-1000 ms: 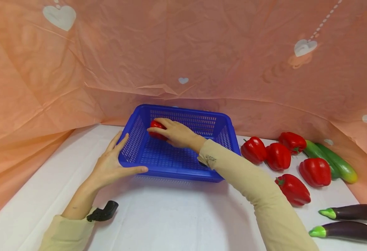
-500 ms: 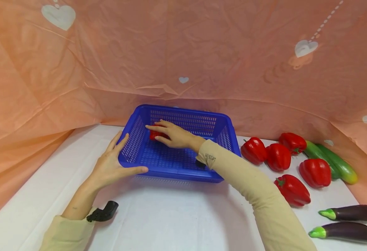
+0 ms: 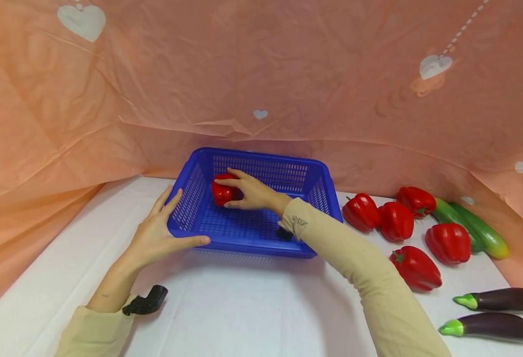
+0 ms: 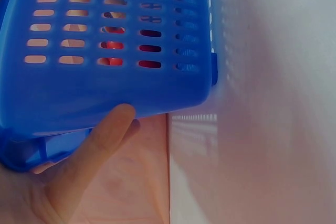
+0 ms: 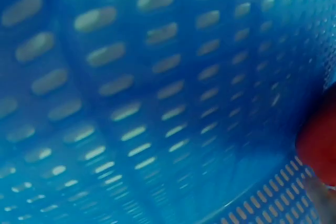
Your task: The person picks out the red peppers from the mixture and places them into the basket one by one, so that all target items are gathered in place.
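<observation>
- Holding a red pepper (image 3: pixel 220 195) down inside the blue basket (image 3: pixel 261 246) looks like the step in hand; setting down or repositioning, can't tell which.
- Right hand (image 3: pixel 256 193): thumb and fingers curved round the pepper. Grip force unclear.
- Pepper is in the basket's left part, near the left wall. Underside hidden, so floor contact unconfirmed.
- Left hand (image 3: pixel 156 237): fingers spread, not curled, at the near-left corner, thumb along the front rim. Probably steadying.
- Five loose peppers (image 3: pixel 361 213) on the desk (image 3: pixel 243 307), right of the basket; two cucumbers (image 3: pixel 485 230) and two eggplants (image 3: pixel 498 327) further right.
- Next move, my read: if releasing, seat the pepper first, open the fingers clear of the wall, brace the basket meanwhile.
</observation>
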